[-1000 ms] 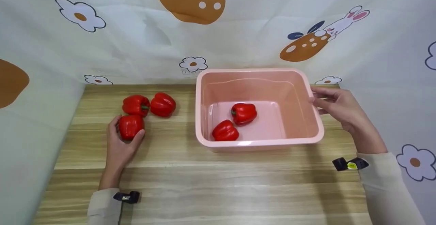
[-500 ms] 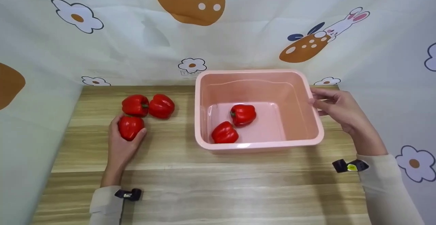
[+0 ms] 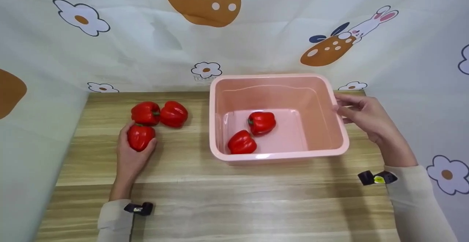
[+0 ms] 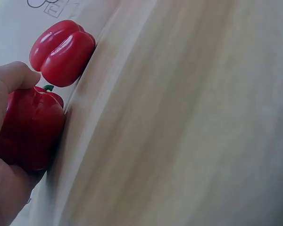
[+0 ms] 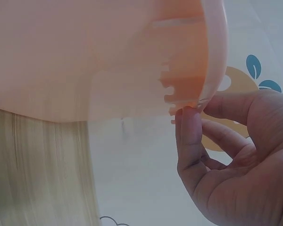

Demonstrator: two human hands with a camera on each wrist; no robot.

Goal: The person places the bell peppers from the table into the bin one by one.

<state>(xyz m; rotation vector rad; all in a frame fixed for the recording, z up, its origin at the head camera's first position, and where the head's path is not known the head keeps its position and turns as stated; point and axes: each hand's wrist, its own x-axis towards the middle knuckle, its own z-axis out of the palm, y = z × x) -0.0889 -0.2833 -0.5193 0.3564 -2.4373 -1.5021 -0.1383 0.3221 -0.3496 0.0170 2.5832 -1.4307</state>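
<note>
My left hand (image 3: pixel 132 156) grips a red bell pepper (image 3: pixel 141 137) on the left side of the table, thumb on its right and fingers round its left. In the left wrist view this bell pepper (image 4: pixel 32 129) shows its green stem, and it sits at the tabletop. Right behind it lie two more red bell peppers, one with its stem facing right (image 3: pixel 145 113) and one beside it (image 3: pixel 174 114). My right hand (image 3: pixel 366 117) pinches the right rim of a pink plastic basin (image 3: pixel 278 157); the right wrist view shows thumb and fingertips on the basin's rim (image 5: pixel 217 52).
Inside the basin, two red bell peppers lie on the floor, one near the middle (image 3: pixel 262 123) and one at the front left (image 3: pixel 242 142). The wooden table (image 3: pixel 227 198) runs back to a printed cloth wall (image 3: pixel 139 51), with cloth on both sides too.
The bell pepper in my left hand has tipped slightly, so its stem now shows at the back. My right hand keeps its hold on the basin's rim.
</note>
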